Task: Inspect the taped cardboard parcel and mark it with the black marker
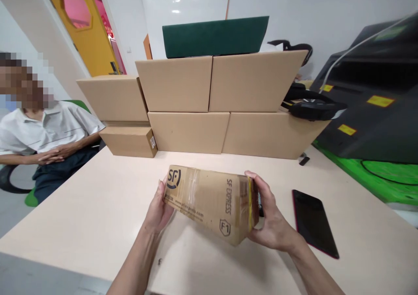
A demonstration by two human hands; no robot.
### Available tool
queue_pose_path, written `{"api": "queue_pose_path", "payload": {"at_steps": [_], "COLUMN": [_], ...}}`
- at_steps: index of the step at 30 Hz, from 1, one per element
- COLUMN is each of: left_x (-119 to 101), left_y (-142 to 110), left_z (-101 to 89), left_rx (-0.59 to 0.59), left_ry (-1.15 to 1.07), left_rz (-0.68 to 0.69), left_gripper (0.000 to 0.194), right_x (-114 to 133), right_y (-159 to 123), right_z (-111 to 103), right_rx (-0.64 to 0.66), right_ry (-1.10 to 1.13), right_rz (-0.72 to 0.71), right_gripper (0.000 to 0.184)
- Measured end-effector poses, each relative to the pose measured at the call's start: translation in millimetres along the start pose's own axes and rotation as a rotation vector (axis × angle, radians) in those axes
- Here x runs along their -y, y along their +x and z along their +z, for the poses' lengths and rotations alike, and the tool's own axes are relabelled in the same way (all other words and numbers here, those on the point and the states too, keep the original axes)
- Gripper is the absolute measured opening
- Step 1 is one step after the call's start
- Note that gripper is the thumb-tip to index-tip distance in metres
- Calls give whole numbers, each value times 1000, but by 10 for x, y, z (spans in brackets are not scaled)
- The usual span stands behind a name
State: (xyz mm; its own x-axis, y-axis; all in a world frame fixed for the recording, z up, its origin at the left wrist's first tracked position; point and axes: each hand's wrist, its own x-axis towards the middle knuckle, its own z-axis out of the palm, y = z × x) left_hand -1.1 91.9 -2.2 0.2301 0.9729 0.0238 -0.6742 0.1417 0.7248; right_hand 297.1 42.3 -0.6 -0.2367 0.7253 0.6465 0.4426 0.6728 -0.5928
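Gripping the carton from both ends, the hands partly cover its right end; its underside is hidden.

Bright indoor frame, soft shadows, strong wide-angle warp

Overall exposure bright, light whitish and fairly even, seemingly from above. Glare: white spots on the glossy white board, top centre; pale sheen on the tabletop, left of centre; thin highlights on the clear tape of the carton, mid-frame. Diffuse, soft-edged shadow on the tabletop below the carton, lower centre. Edges distorted: yellow door leans, upper left; dark case stretched, right. Large carton print readable, finest print soft. Yellow labels on the case too blurry to read. Square mosaic hides the head of a seated person, left edge.
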Motion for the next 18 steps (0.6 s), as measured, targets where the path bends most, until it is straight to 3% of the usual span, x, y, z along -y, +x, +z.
{"api": "queue_pose_path", "payload": {"at_steps": [5, 10, 15, 18], "left_x": [-118, -129, -57, -30], "left_y": [8, 39, 85, 88], "left_z": [36, -2, -18, 35], "left_rx": [11, -210, -350, -368], "left_ry": [90, 222, 209, 168], "left_rz": [-7, -132, -47, 42], "left_gripper": [55, 57, 42, 40], "right_x": [-169, -188, -101, -91], "right_y": [-5, -46, -32, -32], "right_z": [4, 100, 215, 280], "right_rx": [16, 19, -17, -65], "right_ry": [-257, -447, -551, -492], "right_rz": [-237, -362, -422, -349], "right_gripper": [119, 108, 108, 106]}}
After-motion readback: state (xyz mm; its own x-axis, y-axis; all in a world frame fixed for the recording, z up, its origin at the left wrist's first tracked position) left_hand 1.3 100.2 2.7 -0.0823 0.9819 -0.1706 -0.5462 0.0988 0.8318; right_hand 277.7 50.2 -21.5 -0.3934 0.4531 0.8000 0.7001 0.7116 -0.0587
